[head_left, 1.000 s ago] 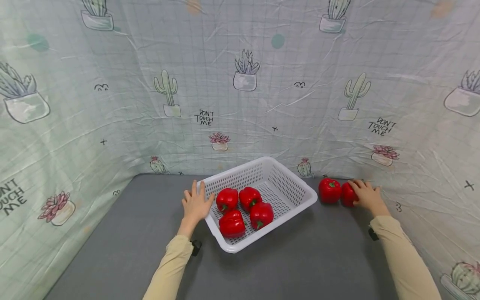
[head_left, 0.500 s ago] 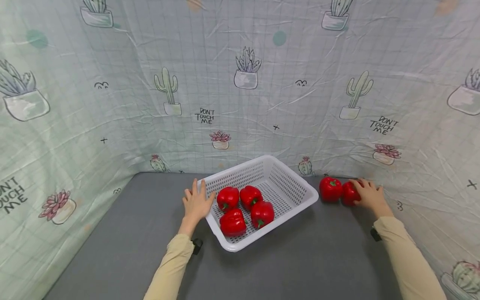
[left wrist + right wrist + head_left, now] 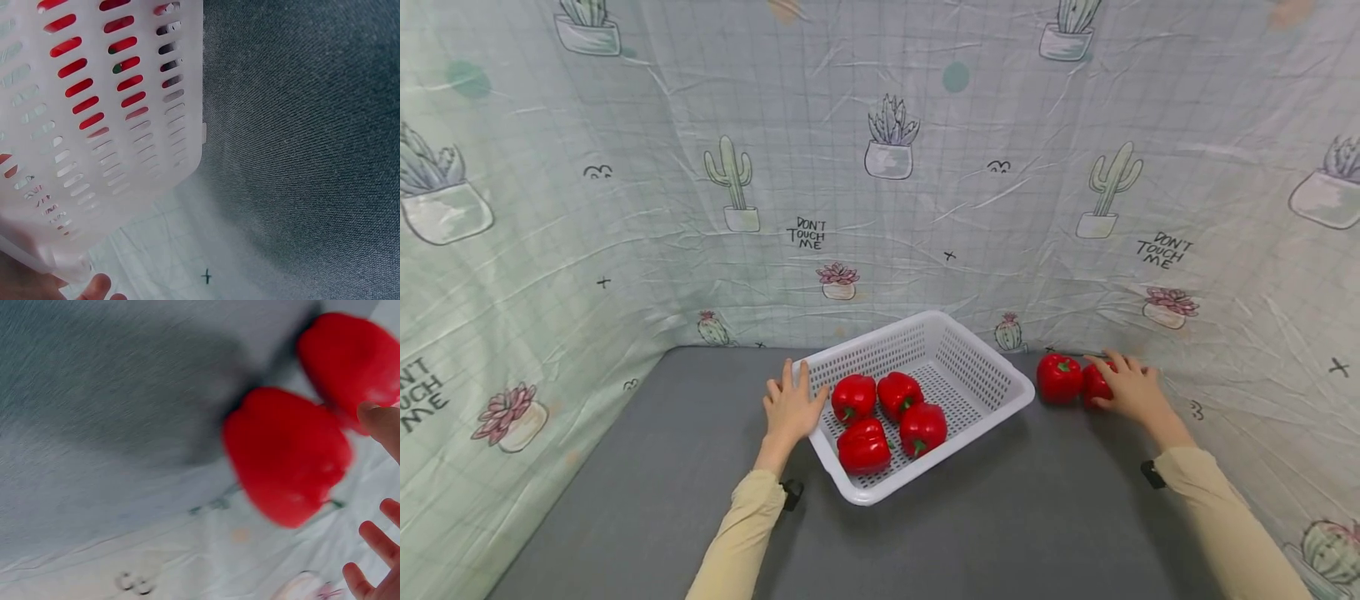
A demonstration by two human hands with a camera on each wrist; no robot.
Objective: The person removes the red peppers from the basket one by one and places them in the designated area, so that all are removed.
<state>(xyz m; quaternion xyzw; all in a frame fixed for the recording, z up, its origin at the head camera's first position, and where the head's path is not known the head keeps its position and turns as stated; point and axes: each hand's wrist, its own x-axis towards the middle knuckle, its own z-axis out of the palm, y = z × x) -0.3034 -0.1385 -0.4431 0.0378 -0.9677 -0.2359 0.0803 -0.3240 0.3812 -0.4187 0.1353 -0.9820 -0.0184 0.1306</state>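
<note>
Several red bell peppers [image 3: 864, 450] lie in the left part of a white perforated plastic basket [image 3: 951, 448]. My left hand [image 3: 790, 414] rests at the basket's left end, fingers spread and thumb by the rim. In the left wrist view the basket's slotted wall [image 3: 94, 150] fills the upper left, with fingertips showing below it. Two more bell peppers stand right of the basket. My right hand [image 3: 1138, 396] is over the right pepper [image 3: 1096, 387], its fingers spread. In the right wrist view the nearer pepper [image 3: 287, 456] sits apart from the fingers, and the thumb overlaps the other pepper [image 3: 350, 365].
The other loose pepper [image 3: 1059, 379] stands between the basket and the right hand, close to the back curtain. A cactus-print curtain [image 3: 955, 167] encloses the back and sides of the grey table [image 3: 985, 525].
My right hand has lifted slightly and spread its fingers over the right pepper, and its forearm has shifted a little right. The left hand, basket and peppers stay in place.
</note>
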